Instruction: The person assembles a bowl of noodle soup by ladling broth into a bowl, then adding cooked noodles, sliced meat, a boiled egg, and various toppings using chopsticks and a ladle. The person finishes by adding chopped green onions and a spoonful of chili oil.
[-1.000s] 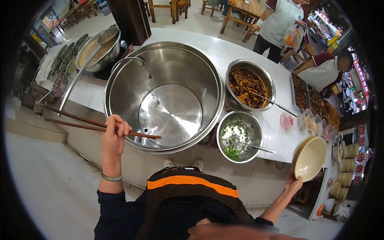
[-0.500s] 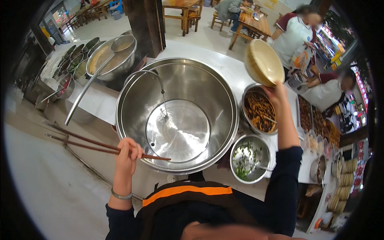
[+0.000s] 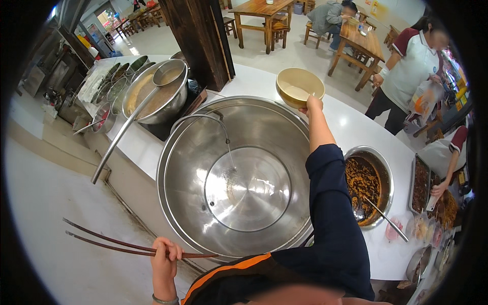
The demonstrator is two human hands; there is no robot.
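The yellow bowl [image 3: 300,86] is held out at arm's length over the far rim of the big steel pot [image 3: 236,178], the right hand [image 3: 312,105] gripping its near edge, so the step looks like presenting the bowl; next it likely needs steady, level holding. The left hand [image 3: 163,256] pinches long dark chopsticks [image 3: 127,244] beside the worktop [image 3: 351,127]. An orange-and-white bag [image 3: 422,104] hangs from a standing person's hand at far right.

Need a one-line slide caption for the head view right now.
Right hand holds a yellow bowl beyond the big steel pot; left hand grips long chopsticks.

Head-worn view, steeply down over the pot [image 3: 236,178]
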